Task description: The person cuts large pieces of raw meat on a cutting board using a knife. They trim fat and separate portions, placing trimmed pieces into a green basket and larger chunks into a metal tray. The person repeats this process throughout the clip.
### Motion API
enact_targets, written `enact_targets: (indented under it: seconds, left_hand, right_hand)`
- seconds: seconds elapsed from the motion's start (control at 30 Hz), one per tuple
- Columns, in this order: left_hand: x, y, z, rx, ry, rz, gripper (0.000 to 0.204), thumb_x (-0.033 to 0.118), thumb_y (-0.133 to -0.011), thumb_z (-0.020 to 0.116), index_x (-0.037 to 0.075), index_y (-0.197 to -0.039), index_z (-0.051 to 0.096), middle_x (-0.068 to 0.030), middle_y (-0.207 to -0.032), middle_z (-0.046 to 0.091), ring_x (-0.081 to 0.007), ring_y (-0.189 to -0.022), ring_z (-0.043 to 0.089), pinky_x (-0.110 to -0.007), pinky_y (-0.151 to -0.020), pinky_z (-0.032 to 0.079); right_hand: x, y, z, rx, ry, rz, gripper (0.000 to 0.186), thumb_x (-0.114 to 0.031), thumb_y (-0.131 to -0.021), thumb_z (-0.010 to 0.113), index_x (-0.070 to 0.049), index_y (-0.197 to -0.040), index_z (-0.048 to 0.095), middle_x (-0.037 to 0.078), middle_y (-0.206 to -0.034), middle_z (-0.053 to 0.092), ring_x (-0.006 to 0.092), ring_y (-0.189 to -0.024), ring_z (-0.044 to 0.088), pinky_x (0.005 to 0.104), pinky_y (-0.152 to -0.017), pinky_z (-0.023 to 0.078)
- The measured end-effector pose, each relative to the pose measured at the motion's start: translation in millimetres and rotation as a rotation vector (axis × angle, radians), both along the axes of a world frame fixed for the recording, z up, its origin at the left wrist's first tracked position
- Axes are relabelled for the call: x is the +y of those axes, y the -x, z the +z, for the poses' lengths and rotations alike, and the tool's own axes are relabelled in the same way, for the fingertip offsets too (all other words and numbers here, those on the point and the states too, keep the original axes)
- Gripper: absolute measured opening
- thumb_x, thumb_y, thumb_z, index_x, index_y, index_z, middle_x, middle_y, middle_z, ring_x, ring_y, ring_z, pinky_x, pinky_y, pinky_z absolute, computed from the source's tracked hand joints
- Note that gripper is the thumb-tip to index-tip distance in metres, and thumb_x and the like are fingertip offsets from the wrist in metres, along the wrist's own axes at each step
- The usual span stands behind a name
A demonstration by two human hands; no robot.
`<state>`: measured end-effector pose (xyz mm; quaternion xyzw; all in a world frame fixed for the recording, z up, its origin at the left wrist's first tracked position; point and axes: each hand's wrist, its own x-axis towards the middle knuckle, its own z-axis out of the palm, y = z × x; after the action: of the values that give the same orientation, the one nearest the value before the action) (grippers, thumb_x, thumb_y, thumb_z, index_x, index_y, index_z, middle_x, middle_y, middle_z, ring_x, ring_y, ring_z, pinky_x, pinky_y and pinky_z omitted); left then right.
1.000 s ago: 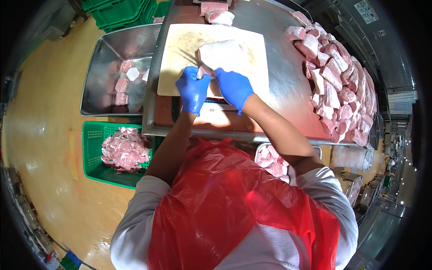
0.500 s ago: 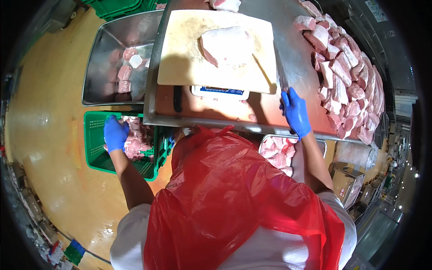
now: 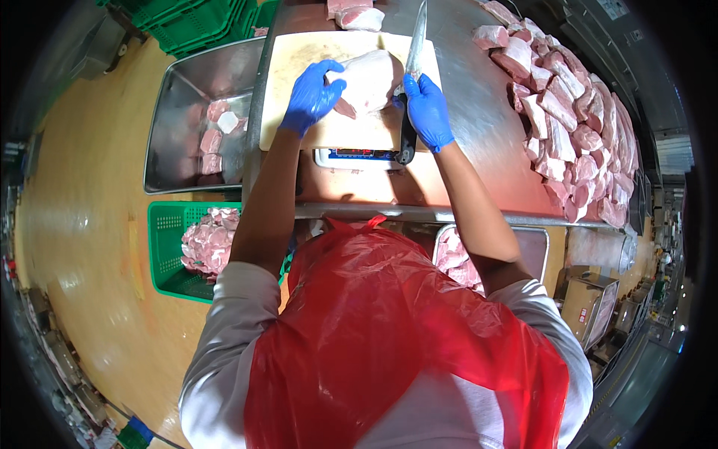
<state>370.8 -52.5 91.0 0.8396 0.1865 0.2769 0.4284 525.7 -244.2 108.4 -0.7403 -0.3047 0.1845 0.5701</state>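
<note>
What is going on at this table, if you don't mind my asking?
The person's left hand rests against a large piece of meat on a cutting board. The right hand holds a knife, pointing away. More meat is piled at the steel table's right, and smaller pieces lie in a green crate.

Nothing legible — the scale [image 3: 323,159] shows tiny red digits [image 3: 354,152], the cardboard box [image 3: 576,296] a small red mark [image 3: 583,315]

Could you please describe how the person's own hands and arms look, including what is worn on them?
The left hand and right hand wear blue, close-fitting gloves that end around the wrist. The forearms are bare. White sleeves end near the elbows.
</note>
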Motion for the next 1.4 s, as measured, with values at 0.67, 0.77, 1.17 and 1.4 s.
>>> enact_targets:
  seconds: [0.67,0.77,1.17,1.4]
  left_hand:
    - [-39.9,80.8,-16.8,-0.232,-0.254,0.385,0.024,0.000,-0.083,0.065,0.006,-0.107,0.065,-0.0149,-0.094,0.065,-0.0303,-0.081,0.066,-0.038,-0.073,0.053]
    - [-30.1,87.6,-18.3,-0.214,-0.181,0.454,0.021,0.003,-0.086,0.068,0.004,-0.107,0.066,-0.0142,-0.094,0.066,-0.0269,-0.080,0.067,-0.037,-0.073,0.054]
    - [-19.6,17.5,-45.4,-0.325,0.205,0.347,0.030,0.003,-0.073,0.078,0.002,-0.098,0.061,-0.0077,-0.087,0.064,-0.0154,-0.077,0.062,-0.030,-0.070,0.052]
    - [-33.1,26.8,-24.4,-0.314,0.274,0.435,0.030,0.006,-0.068,0.080,-0.001,-0.087,0.059,-0.0094,-0.079,0.064,-0.0185,-0.070,0.062,-0.033,-0.067,0.053]
  right_hand:
    - [-25.8,92.2,-13.1,-0.721,0.511,0.283,0.017,-0.014,-0.097,0.055,0.001,-0.104,0.050,0.030,-0.080,0.066,0.0485,-0.076,0.066,0.0571,-0.067,0.051]
    - [-97.4,90.6,8.3,-0.684,0.760,0.447,0.017,-0.013,-0.098,0.054,0.000,-0.106,0.048,0.029,-0.080,0.066,0.0475,-0.075,0.066,0.0576,-0.066,0.050]
    - [-22.5,97.9,51.9,-0.680,0.639,0.355,0.020,-0.010,-0.095,0.052,0.007,-0.105,0.049,0.031,-0.084,0.066,0.0460,-0.080,0.067,0.0544,-0.071,0.053]
    - [52.9,103.0,50.6,-0.719,0.714,0.400,0.021,-0.010,-0.092,0.055,0.006,-0.103,0.062,0.028,-0.096,0.069,0.0430,-0.091,0.070,0.0484,-0.078,0.057]
